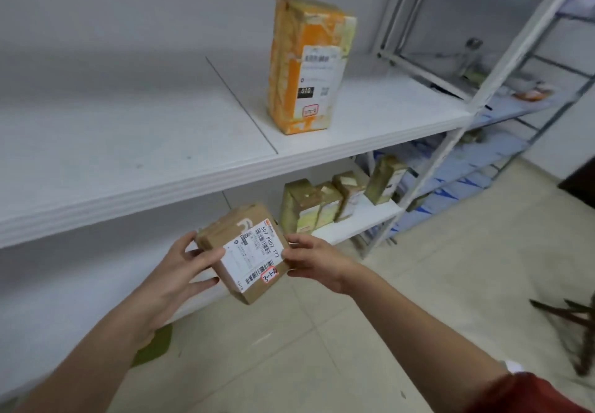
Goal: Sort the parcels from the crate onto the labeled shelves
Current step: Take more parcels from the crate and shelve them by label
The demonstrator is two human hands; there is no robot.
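Brown parcel (244,251) held in both hands, just below the front edge of the upper shelf (128,168).
Left hand (183,271) grips its left side, thumb on the label, fingers curled against the edge. Right hand (317,263) pinches the right side, with most of its fingers hidden behind the box. We read "3-1-10" on the red-bordered sticker (269,275); the small print is too blurred. On the upper shelf an orange parcel (306,65) stands upright, its sticker unreadable. Below that shelf, a row of parcels (325,203) is partly cut off by it. Beige tiled floor (402,284) lies under the shelf and a white wall (128,10) rises behind it.
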